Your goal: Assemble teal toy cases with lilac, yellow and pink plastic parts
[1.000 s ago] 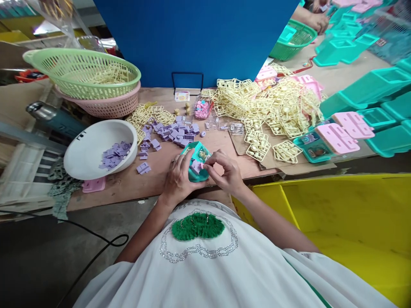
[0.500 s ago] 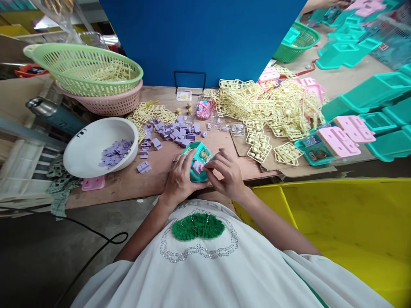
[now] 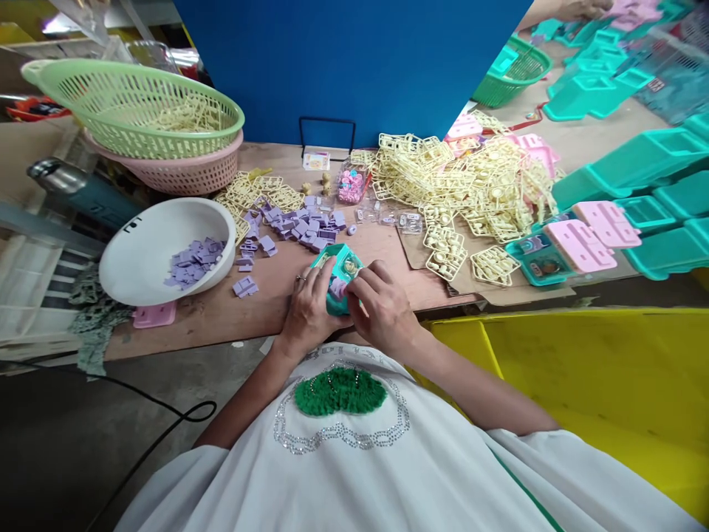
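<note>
My left hand (image 3: pixel 314 301) is wrapped round the side of a small teal plastic box (image 3: pixel 339 304) at the table's front edge. Inside the box lie small parts, among them a round one in a clear pack. My right hand (image 3: pixel 382 301) is closed over the box's right side, its fingertips pinching a small pinkish-purple piece (image 3: pixel 337 287) at the opening. The fingers partly hide that piece, so its exact kind does not show. Loose purple plastic pieces (image 3: pixel 304 225) lie just beyond my left hand.
A white bowl (image 3: pixel 130 251) of purple pieces and stacked baskets (image 3: pixel 166 166) stand left, near a metal bottle (image 3: pixel 72 185). Cream plastic frames (image 3: pixel 465 177) pile up right of centre. Teal boxes (image 3: pixel 631 166) with pink lids stand right, above a yellow bin (image 3: pixel 598 369). A co-worker's hand (image 3: pixel 581 9) shows far right.
My right hand has moved slightly left and closer over the box, bringing the pinkish-purple piece further into the opening. My left hand keeps its hold on the box.
</note>
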Action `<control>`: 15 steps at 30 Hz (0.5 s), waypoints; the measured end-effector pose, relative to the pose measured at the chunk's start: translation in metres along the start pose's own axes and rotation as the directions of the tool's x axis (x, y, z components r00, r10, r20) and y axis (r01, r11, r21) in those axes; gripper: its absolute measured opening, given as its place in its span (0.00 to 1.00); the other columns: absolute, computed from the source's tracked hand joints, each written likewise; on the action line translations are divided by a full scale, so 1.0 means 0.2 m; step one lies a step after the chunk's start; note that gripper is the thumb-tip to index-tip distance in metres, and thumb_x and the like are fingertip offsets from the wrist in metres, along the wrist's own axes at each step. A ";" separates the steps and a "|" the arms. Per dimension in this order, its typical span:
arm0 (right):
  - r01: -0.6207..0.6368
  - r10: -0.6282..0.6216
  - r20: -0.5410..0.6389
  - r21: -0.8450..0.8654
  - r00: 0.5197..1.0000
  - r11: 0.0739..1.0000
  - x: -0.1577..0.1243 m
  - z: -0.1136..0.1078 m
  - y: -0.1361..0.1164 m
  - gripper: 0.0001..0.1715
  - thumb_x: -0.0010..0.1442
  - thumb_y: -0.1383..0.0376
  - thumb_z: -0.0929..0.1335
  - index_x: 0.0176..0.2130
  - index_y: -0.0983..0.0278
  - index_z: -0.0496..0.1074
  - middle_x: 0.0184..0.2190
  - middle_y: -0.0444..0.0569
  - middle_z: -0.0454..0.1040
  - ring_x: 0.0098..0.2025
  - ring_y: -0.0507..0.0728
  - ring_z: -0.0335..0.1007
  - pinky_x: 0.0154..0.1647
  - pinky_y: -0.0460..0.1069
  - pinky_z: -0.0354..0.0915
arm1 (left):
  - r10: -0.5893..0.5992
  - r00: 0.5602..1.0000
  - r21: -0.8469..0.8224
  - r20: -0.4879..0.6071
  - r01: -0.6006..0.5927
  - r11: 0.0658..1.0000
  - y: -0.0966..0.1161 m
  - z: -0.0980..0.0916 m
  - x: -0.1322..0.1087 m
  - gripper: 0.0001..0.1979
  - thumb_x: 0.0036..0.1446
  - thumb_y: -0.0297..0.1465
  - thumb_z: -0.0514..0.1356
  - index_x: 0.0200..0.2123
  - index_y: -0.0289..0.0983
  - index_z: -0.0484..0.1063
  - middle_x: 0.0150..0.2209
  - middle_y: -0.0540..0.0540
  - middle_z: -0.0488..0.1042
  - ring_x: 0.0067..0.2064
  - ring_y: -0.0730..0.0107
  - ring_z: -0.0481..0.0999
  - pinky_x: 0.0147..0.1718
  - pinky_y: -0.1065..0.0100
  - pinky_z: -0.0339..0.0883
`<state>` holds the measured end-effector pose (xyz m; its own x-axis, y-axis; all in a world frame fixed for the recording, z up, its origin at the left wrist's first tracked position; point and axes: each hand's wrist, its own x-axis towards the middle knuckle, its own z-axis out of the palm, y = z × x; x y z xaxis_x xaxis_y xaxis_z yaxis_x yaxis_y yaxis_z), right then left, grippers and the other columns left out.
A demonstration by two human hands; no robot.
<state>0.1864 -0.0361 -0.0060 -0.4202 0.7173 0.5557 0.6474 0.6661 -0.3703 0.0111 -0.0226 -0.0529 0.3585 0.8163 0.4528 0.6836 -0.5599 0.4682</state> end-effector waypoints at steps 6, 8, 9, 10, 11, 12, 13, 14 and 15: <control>0.033 -0.031 0.022 -0.095 0.999 0.995 0.00 0.00 -0.03 0.15 0.67 0.78 0.63 0.34 0.59 0.64 0.30 0.49 0.66 0.34 0.61 0.59 0.38 0.57 0.61 | 0.015 1.000 -0.013 -0.024 -0.015 1.000 0.02 0.01 0.00 0.41 0.64 0.47 0.64 0.72 0.33 0.58 0.59 0.29 0.77 0.59 0.44 0.78 0.63 0.48 0.66; 0.055 -0.051 0.031 -0.112 0.998 0.992 0.00 0.00 -0.04 0.15 0.67 0.78 0.62 0.35 0.59 0.65 0.31 0.49 0.66 0.35 0.61 0.60 0.40 0.58 0.62 | 0.031 0.998 -0.009 -0.049 -0.031 0.999 0.02 0.01 0.00 0.38 0.66 0.46 0.62 0.71 0.33 0.58 0.60 0.29 0.76 0.60 0.45 0.77 0.63 0.49 0.66; 0.061 -0.058 0.033 -0.117 0.998 0.991 0.00 0.00 -0.05 0.15 0.68 0.78 0.62 0.35 0.59 0.65 0.31 0.50 0.66 0.36 0.62 0.61 0.40 0.58 0.62 | 0.041 0.997 -0.008 -0.062 -0.042 0.999 0.03 0.02 -0.01 0.37 0.67 0.45 0.61 0.71 0.32 0.58 0.60 0.28 0.76 0.60 0.46 0.77 0.63 0.50 0.67; 0.064 -0.060 0.030 -0.120 0.998 0.991 0.00 0.00 -0.05 0.15 0.68 0.78 0.62 0.35 0.59 0.65 0.31 0.50 0.67 0.36 0.62 0.61 0.41 0.59 0.62 | 0.048 0.996 -0.005 -0.071 -0.049 0.999 0.03 0.02 -0.01 0.36 0.67 0.44 0.60 0.71 0.32 0.58 0.60 0.28 0.76 0.60 0.46 0.78 0.63 0.50 0.67; 0.062 -0.060 0.022 -0.118 0.998 0.991 0.00 0.01 -0.05 0.15 0.68 0.77 0.61 0.35 0.59 0.65 0.31 0.50 0.67 0.36 0.62 0.61 0.41 0.59 0.62 | 0.050 0.996 -0.001 -0.073 -0.050 0.999 0.03 0.02 -0.01 0.35 0.68 0.43 0.60 0.71 0.31 0.59 0.60 0.28 0.76 0.60 0.45 0.78 0.63 0.50 0.67; 0.059 -0.058 0.009 -0.108 0.998 0.992 -0.01 0.01 -0.05 0.15 0.69 0.77 0.61 0.35 0.59 0.65 0.31 0.50 0.67 0.36 0.62 0.61 0.40 0.58 0.62 | 0.044 0.997 0.006 -0.069 -0.044 0.999 0.03 0.03 -0.01 0.36 0.67 0.44 0.60 0.71 0.31 0.59 0.59 0.27 0.77 0.59 0.45 0.78 0.63 0.49 0.67; 0.056 -0.057 -0.007 -0.092 0.998 0.994 -0.01 0.01 -0.04 0.14 0.69 0.77 0.61 0.35 0.59 0.65 0.31 0.50 0.66 0.36 0.62 0.60 0.39 0.58 0.61 | 0.036 0.998 0.013 -0.060 -0.036 0.999 0.03 0.03 -0.02 0.37 0.67 0.45 0.61 0.71 0.31 0.59 0.59 0.27 0.77 0.59 0.44 0.78 0.63 0.48 0.67; 0.056 -0.057 -0.020 -0.071 0.998 0.996 -0.01 0.01 -0.03 0.14 0.70 0.76 0.61 0.36 0.59 0.64 0.31 0.49 0.66 0.35 0.61 0.60 0.38 0.57 0.61 | 0.029 0.998 0.019 -0.051 -0.028 0.999 0.03 0.03 -0.02 0.39 0.65 0.46 0.62 0.71 0.31 0.59 0.58 0.27 0.77 0.59 0.43 0.78 0.63 0.48 0.67; 0.059 -0.060 -0.028 -0.044 0.998 0.997 -0.01 0.00 -0.01 0.13 0.70 0.76 0.61 0.36 0.60 0.64 0.30 0.49 0.66 0.35 0.61 0.59 0.37 0.57 0.61 | 0.022 0.999 0.022 -0.044 -0.021 1.000 0.03 0.04 -0.02 0.41 0.64 0.47 0.64 0.71 0.31 0.59 0.58 0.28 0.77 0.59 0.42 0.78 0.63 0.47 0.67</control>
<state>0.1850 -0.0393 -0.0066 -0.4400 0.6701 0.5978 0.6493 0.6972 -0.3037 0.0186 -0.0282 -0.0574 0.3451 0.7968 0.4960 0.6895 -0.5738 0.4420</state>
